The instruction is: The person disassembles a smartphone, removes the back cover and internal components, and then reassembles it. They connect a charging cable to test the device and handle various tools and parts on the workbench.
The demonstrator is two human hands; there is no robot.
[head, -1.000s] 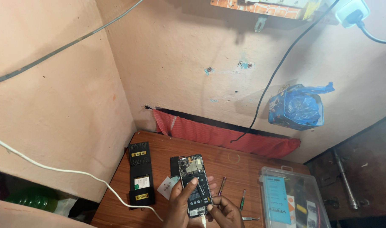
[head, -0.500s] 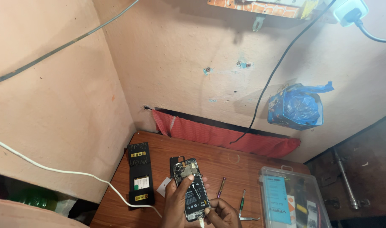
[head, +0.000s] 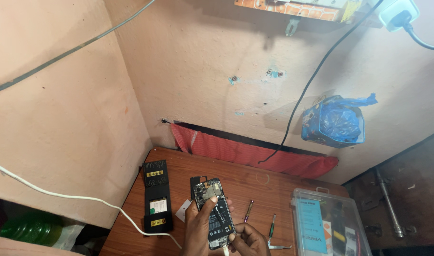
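Note:
An opened phone [head: 214, 208] with its back cover off shows a circuit board and a black battery. My left hand [head: 197, 230] holds it from the left side, thumb resting on the battery. My right hand [head: 248, 239] pinches the phone's lower end, where a white cable plug [head: 225, 249] sits. Both hands are at the bottom edge of the view, above a brown wooden table [head: 255, 178].
A black screwdriver-bit case [head: 156, 196] lies open at the left. Two small screwdrivers [head: 249, 210] and tweezers [head: 278, 246] lie right of the phone. A clear plastic box [head: 328, 220] stands at the right. A white cable [head: 74, 196] runs in from the left. Red cloth [head: 255, 154] lines the wall.
The phone and both hands have shifted slightly left and down in view. My left thumb now lies across the battery.

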